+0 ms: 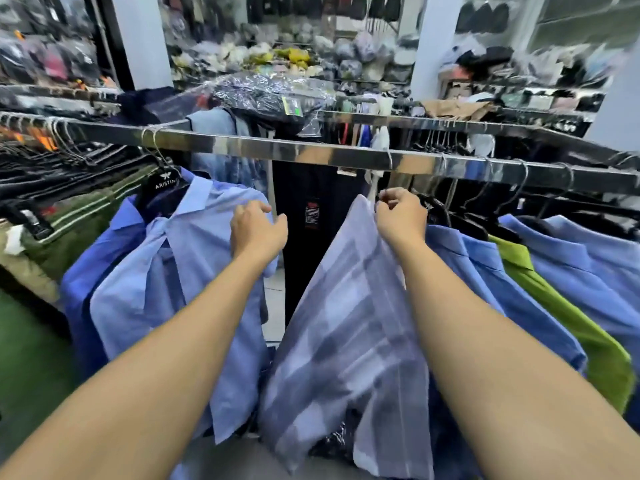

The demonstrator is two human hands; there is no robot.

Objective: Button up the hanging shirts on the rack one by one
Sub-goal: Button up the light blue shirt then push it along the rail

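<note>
Our right hand (398, 216) pinches the plaid shirt (349, 327) at its top, just under the rail (311, 152); left hand (258, 230), fingers loosely apart, rests on the blue shirt (180, 265) left of it. Soft, light cloth, we reckon: take the placket edges.

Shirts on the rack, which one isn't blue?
The green shirt, hanging right of the right hand between plain blue shirts; the rest are blue or blue-grey checked.
</note>
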